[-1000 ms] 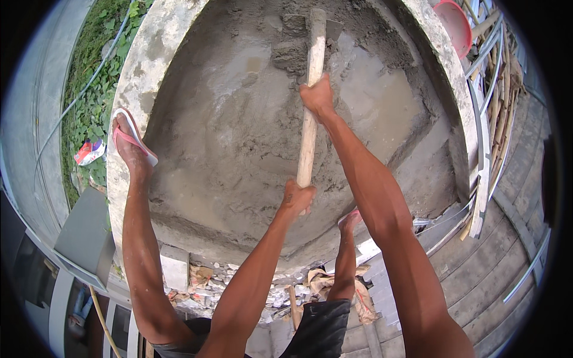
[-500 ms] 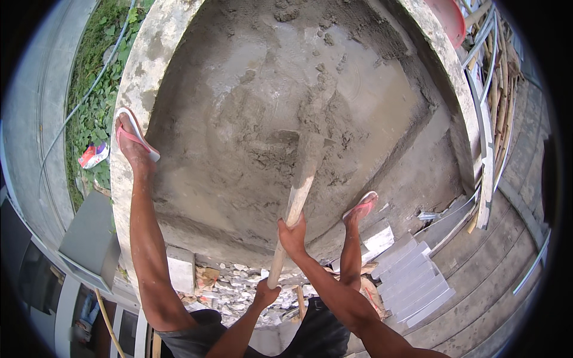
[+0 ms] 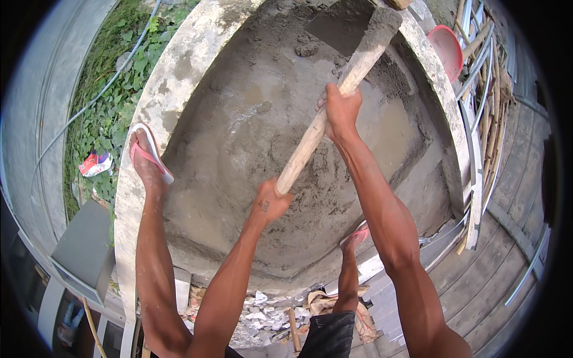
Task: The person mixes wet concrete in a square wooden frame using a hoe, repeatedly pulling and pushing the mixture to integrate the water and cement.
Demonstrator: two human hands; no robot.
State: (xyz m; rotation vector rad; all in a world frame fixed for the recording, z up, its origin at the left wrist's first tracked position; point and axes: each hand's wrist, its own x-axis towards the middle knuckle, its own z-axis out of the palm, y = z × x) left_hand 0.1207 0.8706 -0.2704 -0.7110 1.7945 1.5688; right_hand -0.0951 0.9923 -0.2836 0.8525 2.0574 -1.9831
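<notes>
- Across the mortar pit, slanting from lower centre to upper right, is a long-handled hoe (image 3: pixel 310 143), its socket caked with grey mud; whether its broad dark blade (image 3: pixel 340 27) touches the mix cannot be told.
- Right hand (image 3: pixel 344 110): closed around the upper part of the wooden handle, nearer the blade.
- Left hand (image 3: pixel 273 200): wrapped around the handle's butt end, knuckles up.
- Below them spreads wet grey mortar (image 3: pixel 221 161), lumpy toward the top, with shallow puddles at either side.
- A pale, stained concrete rim (image 3: pixel 173 68) curves around it; the left foot, in a pink-and-white flip-flop (image 3: pixel 152 158), stands on its left side.
- Another flip-flop (image 3: pixel 356 234) shows at the near edge, partly behind the right forearm.
- Farther right: a pink basin (image 3: pixel 446 52) and stacked poles (image 3: pixel 492 119).
- Farther left: leafy plants (image 3: pixel 110 128), a pale blue hose (image 3: pixel 89 105) and a crumpled wrapper (image 3: pixel 95 163).
- Nearest the body: broken white rubble (image 3: pixel 256 322).
</notes>
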